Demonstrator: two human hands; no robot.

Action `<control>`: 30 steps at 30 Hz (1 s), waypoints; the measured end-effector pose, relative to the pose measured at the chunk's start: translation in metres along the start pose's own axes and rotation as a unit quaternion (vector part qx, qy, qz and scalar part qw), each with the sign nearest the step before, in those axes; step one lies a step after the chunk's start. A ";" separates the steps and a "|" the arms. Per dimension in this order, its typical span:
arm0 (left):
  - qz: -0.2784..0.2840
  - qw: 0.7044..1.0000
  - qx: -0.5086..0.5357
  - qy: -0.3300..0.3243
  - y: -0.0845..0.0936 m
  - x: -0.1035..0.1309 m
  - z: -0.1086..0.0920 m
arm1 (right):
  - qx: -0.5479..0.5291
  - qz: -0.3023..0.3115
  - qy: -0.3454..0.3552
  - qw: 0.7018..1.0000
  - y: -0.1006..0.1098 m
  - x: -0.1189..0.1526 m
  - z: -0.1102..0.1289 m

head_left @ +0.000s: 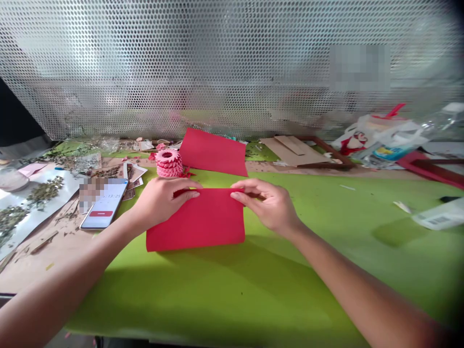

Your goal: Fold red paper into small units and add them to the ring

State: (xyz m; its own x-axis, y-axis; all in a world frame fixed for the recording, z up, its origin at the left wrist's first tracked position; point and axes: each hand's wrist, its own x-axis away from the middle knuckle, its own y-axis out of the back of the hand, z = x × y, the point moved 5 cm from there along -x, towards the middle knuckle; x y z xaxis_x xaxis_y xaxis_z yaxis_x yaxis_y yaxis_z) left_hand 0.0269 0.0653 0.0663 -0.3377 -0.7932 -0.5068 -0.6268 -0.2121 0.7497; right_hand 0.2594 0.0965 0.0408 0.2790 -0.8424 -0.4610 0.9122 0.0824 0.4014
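Note:
Between my hands is a sheet of red paper, bent over so that a rounded fold faces me above the green table cover. My left hand pinches its upper left edge between thumb and fingers. At the upper right corner, my right hand pinches the same edge. Behind the held sheet lies another red sheet. A stack of pink scalloped paper rings stands just beyond my left hand.
A phone lies left of my left forearm, near dried plant bits. Cardboard pieces, a plastic bag and a clear bottle are at the back right. Perforated metal sheeting rises behind the table.

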 end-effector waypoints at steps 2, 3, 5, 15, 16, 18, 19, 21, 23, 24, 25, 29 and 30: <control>0.000 1.000 0.004 -0.001 0.000 0.000 0.000 | -0.001 0.000 0.004 1.000 0.001 0.000 0.001; 0.001 1.000 0.006 0.001 0.000 0.000 0.000 | 0.000 0.001 0.005 1.000 0.001 0.000 0.002; 0.004 1.000 0.011 0.005 0.000 0.000 0.001 | 0.005 0.002 0.004 1.000 0.001 0.000 0.002; 0.017 0.998 0.057 0.038 0.003 -0.004 0.014 | -0.008 -0.020 -0.010 1.000 0.009 -0.004 -0.005; 0.020 0.997 0.060 0.051 0.005 -0.005 0.019 | -0.005 -0.030 -0.010 0.999 0.013 -0.006 -0.007; 0.019 0.994 0.070 0.080 0.010 -0.008 0.028 | 0.000 -0.060 -0.005 0.998 0.023 -0.011 -0.009; 0.012 0.993 0.075 0.093 0.013 -0.009 0.033 | 0.001 -0.076 -0.001 0.997 0.028 -0.013 -0.010; -0.012 0.990 0.092 0.105 0.019 -0.012 0.039 | 0.002 -0.100 0.003 0.995 0.036 -0.017 -0.011; -0.044 0.986 0.124 0.105 0.022 -0.013 0.044 | 0.003 -0.112 0.000 0.994 0.041 -0.019 -0.014; -0.059 0.982 0.145 0.104 0.023 -0.014 0.045 | 0.002 -0.116 -0.002 0.993 0.043 -0.020 -0.015; -0.071 0.977 0.167 0.107 0.023 -0.014 0.046 | 0.001 -0.119 -0.004 0.993 0.044 -0.021 -0.016; -0.105 0.958 0.226 0.143 0.021 -0.012 0.051 | 0.002 -0.127 -0.010 0.992 0.047 -0.024 -0.021; -0.113 0.954 0.233 0.150 0.022 -0.012 0.051 | 0.002 -0.129 -0.011 0.992 0.047 -0.024 -0.022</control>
State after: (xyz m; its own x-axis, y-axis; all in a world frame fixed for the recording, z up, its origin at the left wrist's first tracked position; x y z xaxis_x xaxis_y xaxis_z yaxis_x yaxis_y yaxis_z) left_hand -0.0182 0.0993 0.0670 0.0150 -0.8998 -0.4359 -0.9275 -0.1754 0.3301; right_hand 0.3022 0.1327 0.0534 0.0298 -0.8461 -0.5322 0.9514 -0.1393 0.2746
